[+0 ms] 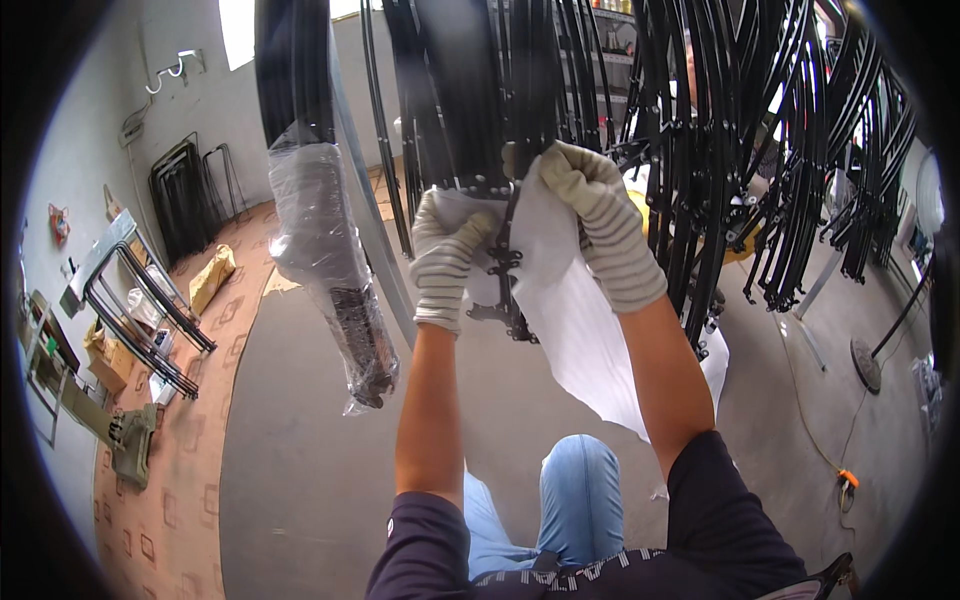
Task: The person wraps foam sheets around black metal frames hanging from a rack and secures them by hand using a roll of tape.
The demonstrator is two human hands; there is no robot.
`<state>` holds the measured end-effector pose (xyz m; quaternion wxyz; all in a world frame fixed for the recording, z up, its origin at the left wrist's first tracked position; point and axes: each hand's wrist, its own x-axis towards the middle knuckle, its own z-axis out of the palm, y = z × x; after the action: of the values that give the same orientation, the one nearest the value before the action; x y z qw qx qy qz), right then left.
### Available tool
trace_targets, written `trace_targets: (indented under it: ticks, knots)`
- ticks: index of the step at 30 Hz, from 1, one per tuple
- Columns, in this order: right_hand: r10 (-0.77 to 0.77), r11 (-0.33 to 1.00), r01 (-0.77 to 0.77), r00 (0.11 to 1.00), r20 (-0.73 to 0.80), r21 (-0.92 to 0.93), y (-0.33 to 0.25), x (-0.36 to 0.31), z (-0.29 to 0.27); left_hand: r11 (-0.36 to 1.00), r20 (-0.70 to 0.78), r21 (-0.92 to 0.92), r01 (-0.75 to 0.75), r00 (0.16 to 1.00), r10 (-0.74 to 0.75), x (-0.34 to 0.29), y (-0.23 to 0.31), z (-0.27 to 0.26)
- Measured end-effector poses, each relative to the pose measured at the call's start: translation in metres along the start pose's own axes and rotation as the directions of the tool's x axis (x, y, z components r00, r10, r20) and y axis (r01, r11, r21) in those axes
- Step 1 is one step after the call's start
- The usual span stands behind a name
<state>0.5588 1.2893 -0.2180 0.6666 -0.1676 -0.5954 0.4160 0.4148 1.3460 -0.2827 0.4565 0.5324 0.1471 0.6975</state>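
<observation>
A bundle of black metal frames [452, 110] hangs upright in front of me, with small brackets along its lower ends. Against it lies a thin white packing sheet [575, 325], its loose part trailing down to the right under my right forearm. My left hand [448, 250], in a striped knit glove, is closed on the sheet's left part at the lower frames, thumb pressed inward. Gloved the same way, my right hand [590, 205] pinches the sheet's upper right edge beside the tubes. Some fingertips are hidden behind the sheet and frames.
A frame bundle in clear plastic wrap [318, 220] hangs at left beside a grey post [375, 215]. Many more black frames [720, 130] hang at right. A cable with an orange connector [848, 478] lies on the floor. Cartons [108, 358] and a stand of frames are far left.
</observation>
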Motion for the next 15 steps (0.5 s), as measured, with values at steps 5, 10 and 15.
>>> trace_targets:
  ticks: [5,10,15]
  knots:
    - [-0.028,0.999,0.023,0.993,0.112,0.040,0.003,-0.007,0.002,0.983,0.045,-0.176,-0.047,0.997,0.056,-0.001,-0.008,0.021]
    - [-0.197,0.969,0.201,0.980,0.043,-0.144,0.016,-0.016,0.029,0.352,0.384,0.798,-0.489,0.863,0.328,-0.002,-0.032,-0.003]
    - [-0.280,0.942,0.281,0.959,0.031,-0.184,0.022,-0.027,0.058,0.802,0.291,0.589,-0.102,0.952,-0.092,-0.043,-0.004,-0.015]
